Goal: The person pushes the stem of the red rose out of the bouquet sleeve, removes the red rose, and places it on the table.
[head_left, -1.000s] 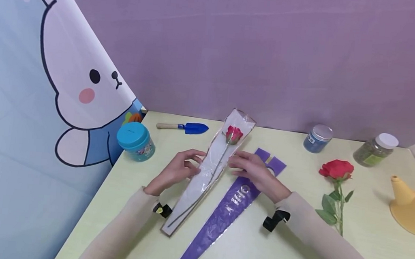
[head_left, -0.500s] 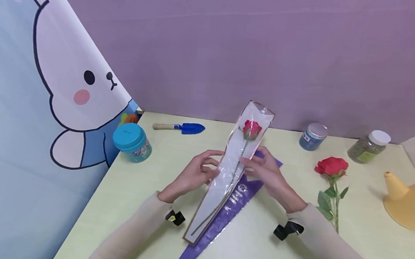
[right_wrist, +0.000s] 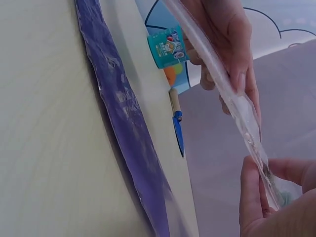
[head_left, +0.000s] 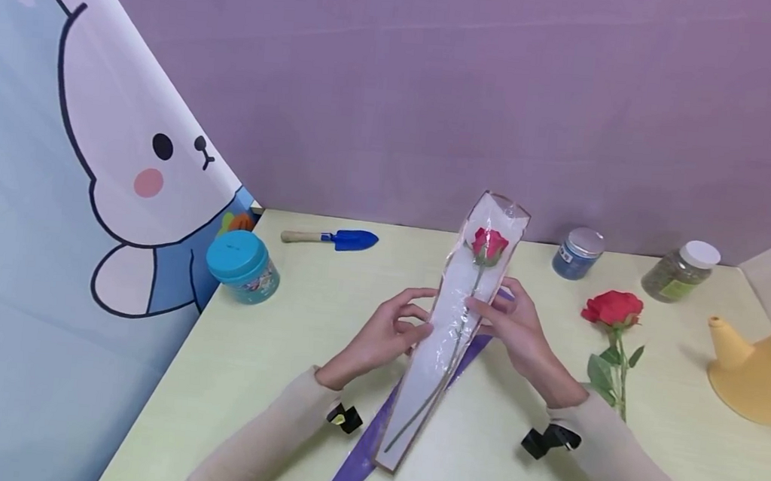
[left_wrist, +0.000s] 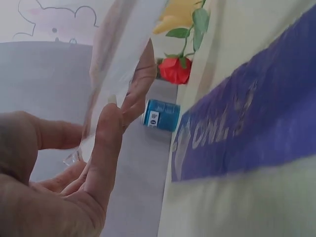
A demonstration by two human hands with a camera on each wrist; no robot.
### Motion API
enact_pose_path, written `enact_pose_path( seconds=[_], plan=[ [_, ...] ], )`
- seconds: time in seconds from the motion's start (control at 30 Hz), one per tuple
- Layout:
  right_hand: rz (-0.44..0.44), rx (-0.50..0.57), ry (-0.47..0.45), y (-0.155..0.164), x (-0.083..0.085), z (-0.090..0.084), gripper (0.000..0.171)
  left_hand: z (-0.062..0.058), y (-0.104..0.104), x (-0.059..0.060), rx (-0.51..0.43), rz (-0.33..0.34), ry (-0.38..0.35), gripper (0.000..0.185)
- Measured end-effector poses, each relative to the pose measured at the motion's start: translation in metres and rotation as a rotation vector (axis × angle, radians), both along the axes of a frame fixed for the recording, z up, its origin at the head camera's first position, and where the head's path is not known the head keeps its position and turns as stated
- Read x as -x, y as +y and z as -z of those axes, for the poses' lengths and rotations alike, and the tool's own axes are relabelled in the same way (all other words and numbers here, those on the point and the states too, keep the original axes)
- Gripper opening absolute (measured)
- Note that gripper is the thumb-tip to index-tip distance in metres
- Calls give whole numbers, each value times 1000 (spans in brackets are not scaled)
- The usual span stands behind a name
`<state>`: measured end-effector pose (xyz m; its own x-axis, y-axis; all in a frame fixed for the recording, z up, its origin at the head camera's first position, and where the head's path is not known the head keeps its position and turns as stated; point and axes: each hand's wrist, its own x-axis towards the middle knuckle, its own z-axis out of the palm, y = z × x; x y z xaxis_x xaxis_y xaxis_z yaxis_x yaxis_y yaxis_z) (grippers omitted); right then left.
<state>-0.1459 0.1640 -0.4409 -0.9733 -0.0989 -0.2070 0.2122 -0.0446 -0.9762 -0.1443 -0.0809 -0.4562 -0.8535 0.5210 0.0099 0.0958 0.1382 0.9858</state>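
Note:
A white, clear-fronted flower sleeve is held up at a tilt, with a red rose on a long stem inside it. My left hand pinches its left edge between thumb and fingers. On the opposite edge my right hand grips it, thumb on the front and fingers behind. Below lies a flat purple sleeve with pale lettering, partly hidden in the head view; the left wrist view shows the purple sleeve well apart from the held one.
A teal-lidded jar stands at the table's left edge. Behind lies a small blue trowel. To the right are a blue jar, a white-capped jar, a loose red rose and a yellow watering can.
Both hands have moved right with the white sleeve and rose, lifting it off the table over the purple sleeve. The right hand now grips its edge. The head view has shifted slightly.

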Motion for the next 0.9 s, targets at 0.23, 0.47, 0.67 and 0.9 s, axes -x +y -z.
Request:
enact_pose_path(
  seconds=[0.23,0.47,0.67,0.9],
  plan=[
    [62,35,-15,10,2,-7,54,0,3,-23,26,1,-52,79],
    [139,69,62,26,10,-24,47,2,2,-46,54,32,-58,88],
    [171,97,134,40,16,-40,48,2,1,-54,14,14,-50,86],
    [189,157,174,45,19,-48,45,1,1,-53,-28,-11,-40,83]
  ],
)
